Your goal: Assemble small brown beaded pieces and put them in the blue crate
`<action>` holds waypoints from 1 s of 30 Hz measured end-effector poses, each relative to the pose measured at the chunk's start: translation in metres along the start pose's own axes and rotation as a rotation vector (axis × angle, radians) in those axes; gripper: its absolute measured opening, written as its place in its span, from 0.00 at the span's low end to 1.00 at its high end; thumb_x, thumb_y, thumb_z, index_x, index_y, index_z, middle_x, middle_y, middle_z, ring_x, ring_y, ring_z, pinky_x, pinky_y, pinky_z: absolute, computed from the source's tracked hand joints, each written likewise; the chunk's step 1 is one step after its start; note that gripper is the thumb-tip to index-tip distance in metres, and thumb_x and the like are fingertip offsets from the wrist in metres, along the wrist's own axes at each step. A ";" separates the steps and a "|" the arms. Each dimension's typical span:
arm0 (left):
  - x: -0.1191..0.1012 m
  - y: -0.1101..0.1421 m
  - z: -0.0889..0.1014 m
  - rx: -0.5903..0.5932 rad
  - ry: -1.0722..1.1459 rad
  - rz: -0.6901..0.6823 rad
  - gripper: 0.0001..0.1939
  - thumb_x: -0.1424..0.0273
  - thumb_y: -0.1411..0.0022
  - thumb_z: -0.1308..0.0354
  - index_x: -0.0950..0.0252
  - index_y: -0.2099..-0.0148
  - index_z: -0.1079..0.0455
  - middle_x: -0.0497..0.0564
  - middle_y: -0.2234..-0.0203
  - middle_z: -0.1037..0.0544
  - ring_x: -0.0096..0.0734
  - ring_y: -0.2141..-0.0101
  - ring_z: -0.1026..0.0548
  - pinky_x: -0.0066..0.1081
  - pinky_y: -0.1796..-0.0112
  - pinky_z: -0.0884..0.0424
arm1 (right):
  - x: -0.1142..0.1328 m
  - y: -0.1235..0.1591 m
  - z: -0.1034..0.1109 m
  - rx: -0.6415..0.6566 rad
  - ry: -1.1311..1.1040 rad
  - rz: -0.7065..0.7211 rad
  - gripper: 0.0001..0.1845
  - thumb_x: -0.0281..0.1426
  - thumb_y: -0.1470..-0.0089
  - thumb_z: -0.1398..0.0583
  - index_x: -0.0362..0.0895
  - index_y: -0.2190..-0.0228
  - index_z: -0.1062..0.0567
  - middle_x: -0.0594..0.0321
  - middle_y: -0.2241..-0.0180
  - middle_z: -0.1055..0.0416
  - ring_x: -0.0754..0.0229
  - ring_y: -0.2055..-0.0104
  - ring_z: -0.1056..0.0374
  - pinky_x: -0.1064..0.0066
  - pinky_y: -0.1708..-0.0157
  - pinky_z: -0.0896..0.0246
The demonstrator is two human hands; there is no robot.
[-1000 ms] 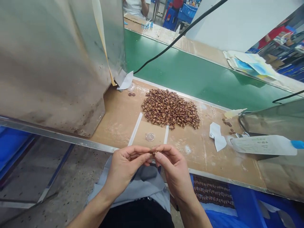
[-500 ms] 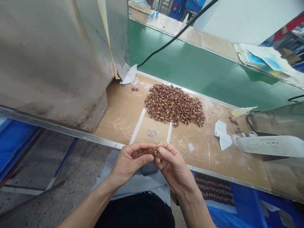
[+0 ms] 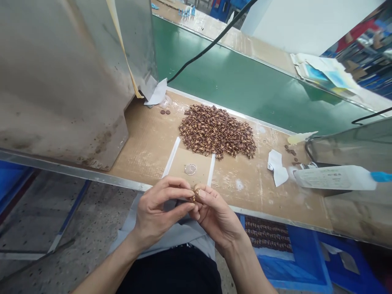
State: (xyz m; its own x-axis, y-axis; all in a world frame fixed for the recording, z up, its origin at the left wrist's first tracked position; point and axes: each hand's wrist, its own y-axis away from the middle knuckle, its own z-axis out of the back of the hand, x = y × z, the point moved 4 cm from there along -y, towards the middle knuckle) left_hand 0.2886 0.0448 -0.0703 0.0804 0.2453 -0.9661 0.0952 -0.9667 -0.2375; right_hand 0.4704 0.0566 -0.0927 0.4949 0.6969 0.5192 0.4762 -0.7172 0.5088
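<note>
My left hand [image 3: 161, 206] and my right hand [image 3: 218, 210] meet in front of the bench's near edge. Between their fingertips is a small brown and gold piece [image 3: 194, 197], mostly covered by the fingers. My right thumb and fingers pinch it, while the left thumb and fingertips close on it from the other side. Just beyond the hands, a small clear round disc [image 3: 190, 169] lies on the bench between two white tape strips. Farther back is a wide heap of similar brown and gold pieces [image 3: 217, 130].
A metal housing [image 3: 61, 81] stands at left. At right are a crumpled white paper [image 3: 277, 167] and a plastic bottle [image 3: 337, 178] on its side. Behind the bench runs a green belt [image 3: 239, 77]. Below, a blue crate [image 3: 294, 273] holds rows of pieces [image 3: 268, 234].
The left fingers have straightened and drawn onto the piece, which now shows more gold. The whole scene has shifted slightly left and up as the camera turned.
</note>
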 end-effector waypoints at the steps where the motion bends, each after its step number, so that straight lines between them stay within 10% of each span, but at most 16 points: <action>1: 0.001 0.000 0.001 -0.026 0.054 0.030 0.10 0.70 0.31 0.15 0.50 0.50 0.05 0.53 0.53 0.07 0.37 0.52 0.10 0.31 0.47 0.14 | 0.005 0.001 0.002 -0.019 0.034 0.030 0.22 0.45 0.44 0.13 0.46 0.61 0.12 0.62 0.63 0.15 0.65 0.68 0.25 0.75 0.65 0.25; 9: 0.038 -0.020 0.020 -0.152 0.414 0.424 0.14 0.69 0.38 0.12 0.60 0.51 0.06 0.56 0.57 0.05 0.38 0.58 0.07 0.31 0.51 0.09 | 0.075 0.012 0.054 -0.543 1.308 0.970 0.07 0.37 0.27 0.29 0.49 0.56 0.11 0.59 0.58 0.12 0.53 0.58 0.19 0.61 0.53 0.24; 30: 0.059 -0.024 0.021 -0.116 0.701 0.436 0.11 0.71 0.36 0.15 0.64 0.51 0.06 0.54 0.57 0.06 0.29 0.61 0.10 0.26 0.51 0.13 | 0.068 -0.015 -0.024 -0.200 1.773 1.279 0.09 0.27 0.19 0.32 0.51 0.50 0.11 0.60 0.54 0.10 0.52 0.54 0.16 0.56 0.49 0.22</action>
State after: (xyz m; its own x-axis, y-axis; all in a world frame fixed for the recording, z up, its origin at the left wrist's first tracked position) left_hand 0.2697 0.0814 -0.1236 0.7293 -0.1239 -0.6729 0.0110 -0.9812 0.1925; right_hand 0.4790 0.1152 -0.0486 -0.6504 -0.6503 0.3927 0.4105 -0.7358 -0.5386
